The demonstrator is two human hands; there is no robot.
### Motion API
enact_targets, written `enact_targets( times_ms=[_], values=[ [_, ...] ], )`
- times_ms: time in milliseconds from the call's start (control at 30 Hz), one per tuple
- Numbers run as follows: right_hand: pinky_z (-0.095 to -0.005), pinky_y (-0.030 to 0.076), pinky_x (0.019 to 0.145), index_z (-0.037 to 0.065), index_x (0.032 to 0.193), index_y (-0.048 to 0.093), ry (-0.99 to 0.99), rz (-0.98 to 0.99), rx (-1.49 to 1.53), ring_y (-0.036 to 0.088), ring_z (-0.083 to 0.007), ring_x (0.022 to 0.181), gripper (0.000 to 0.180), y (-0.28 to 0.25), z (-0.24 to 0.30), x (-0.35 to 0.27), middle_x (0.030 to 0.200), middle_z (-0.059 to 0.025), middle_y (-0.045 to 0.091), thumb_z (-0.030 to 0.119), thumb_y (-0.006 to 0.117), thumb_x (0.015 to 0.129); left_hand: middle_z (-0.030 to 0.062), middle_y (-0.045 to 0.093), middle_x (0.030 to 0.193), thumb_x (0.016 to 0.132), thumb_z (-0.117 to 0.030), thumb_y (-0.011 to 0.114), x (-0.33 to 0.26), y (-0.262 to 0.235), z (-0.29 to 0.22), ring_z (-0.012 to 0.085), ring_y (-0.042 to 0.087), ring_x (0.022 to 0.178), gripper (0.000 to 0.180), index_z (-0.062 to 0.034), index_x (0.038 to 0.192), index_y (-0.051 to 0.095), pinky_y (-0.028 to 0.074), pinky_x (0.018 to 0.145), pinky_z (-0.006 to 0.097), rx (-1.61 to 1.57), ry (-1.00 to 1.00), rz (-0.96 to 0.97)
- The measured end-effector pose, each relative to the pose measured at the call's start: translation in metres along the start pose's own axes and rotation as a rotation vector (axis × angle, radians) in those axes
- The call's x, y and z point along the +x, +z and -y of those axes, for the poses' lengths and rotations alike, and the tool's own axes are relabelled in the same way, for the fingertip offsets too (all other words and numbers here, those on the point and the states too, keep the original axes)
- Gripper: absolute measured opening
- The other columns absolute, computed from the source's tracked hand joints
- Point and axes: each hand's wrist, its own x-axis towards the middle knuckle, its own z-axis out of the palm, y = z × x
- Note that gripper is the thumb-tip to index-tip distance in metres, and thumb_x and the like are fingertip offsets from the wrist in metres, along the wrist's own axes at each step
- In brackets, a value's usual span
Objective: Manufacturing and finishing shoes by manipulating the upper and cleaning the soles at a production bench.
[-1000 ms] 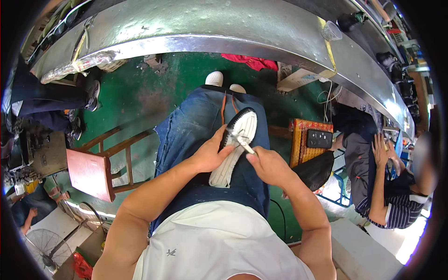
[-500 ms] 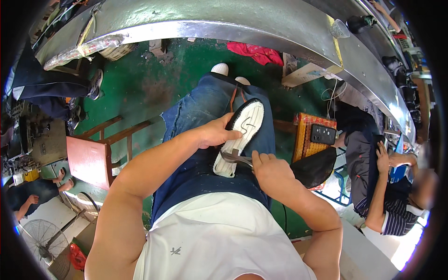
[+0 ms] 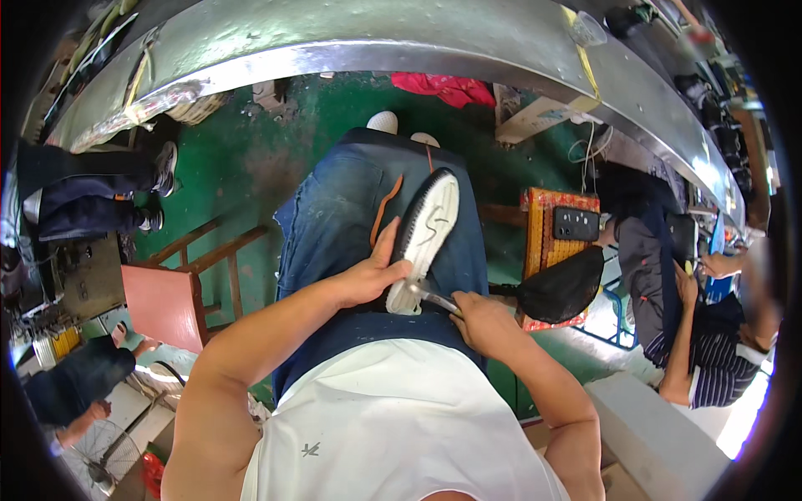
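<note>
A shoe upper (image 3: 434, 221) rests over my lap, its white underside facing up, ringed by a dark edge and marked with a dark curved line. My left hand (image 3: 372, 274) grips it from the left side, thumb on the white underside. In my right hand (image 3: 489, 321) are metal pincers (image 3: 436, 297), held by the handle. The head of the pincers is at the narrow near end of the shoe upper; whether the jaws grip its edge is too small to tell. Beneath lies a dark blue apron (image 3: 334, 209) with an orange strip (image 3: 385, 209).
A metal-edged workbench (image 3: 351, 54) curves across the far side. To the right stands a small seat (image 3: 539, 250) bearing a phone (image 3: 576, 224) and a black cloth cap-like item (image 3: 564, 288). A reddish stool (image 3: 164, 307) is on the left. Other people sit or stand at both sides.
The pincers have turned, their head now pointing more up and left at the shoe's near end. The shoe upper tilts slightly more onto its side. My left hand has moved slightly nearer me.
</note>
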Motion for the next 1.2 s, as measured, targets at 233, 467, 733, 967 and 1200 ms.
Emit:
enact_targets(
  times_ms=[233,467,733,967,1200],
  values=[
    [-0.0478,0.054,0.076,0.0,0.105,0.059,0.045,0.204,-0.175,0.068,-0.0395,0.088,0.023,-0.002,-0.004,0.0,0.09,-0.0203,0.067,0.018,0.063,0.093,0.0218,0.012,0.167,0.1,-0.021,0.061,-0.007,0.02,0.009,0.0287,0.018,0.154,0.098,-0.0081,0.162,-0.013,0.018,0.123,0.035,0.136,0.021,-0.103],
    [-0.05,0.051,0.076,-0.001,0.11,0.058,0.021,0.374,0.359,0.066,-0.0442,0.086,0.03,-0.044,-0.018,0.019,0.091,-0.0221,0.068,0.027,0.059,0.1,0.0332,-0.007,0.165,0.092,-0.029,0.07,-0.025,-0.003,-0.01,0.0437,-0.003,0.156,0.112,-0.0022,0.16,-0.015,0.009,0.126,0.045,0.046,-0.036,0.122],
    [-0.0542,0.05,0.076,0.0,0.103,0.059,0.15,0.021,0.334,0.064,-0.0497,0.087,0.036,-0.047,-0.019,0.047,0.089,-0.0284,0.067,0.036,0.056,0.102,0.0345,0.043,0.144,0.091,-0.043,0.072,0.025,-0.006,-0.029,0.0443,0.044,0.136,0.086,0.0087,0.148,0.033,0.036,0.114,0.047,0.308,0.059,-0.228],
    [-0.053,0.051,0.078,0.005,0.102,0.061,0.179,-0.599,-0.206,0.065,-0.0446,0.091,0.035,-0.185,-0.018,0.109,0.097,-0.0239,0.067,0.04,0.057,0.1,0.0137,0.067,0.129,0.108,-0.046,0.046,0.019,-0.037,-0.065,0.0236,0.066,0.117,0.052,-0.0062,0.139,0.055,0.05,0.106,0.04,-0.951,-0.052,0.109],
    [-0.0465,0.053,0.084,0.003,0.108,0.064,-0.267,-0.845,-0.346,0.066,-0.038,0.098,0.027,-0.194,0.014,0.151,0.104,-0.0183,0.068,0.024,0.069,0.092,0.0125,0.066,0.119,0.109,-0.038,0.047,0.035,-0.004,-0.015,0.0155,0.063,0.099,0.05,-0.0035,0.145,0.048,0.052,0.089,0.029,-0.81,-0.015,-0.51]
  ],
)
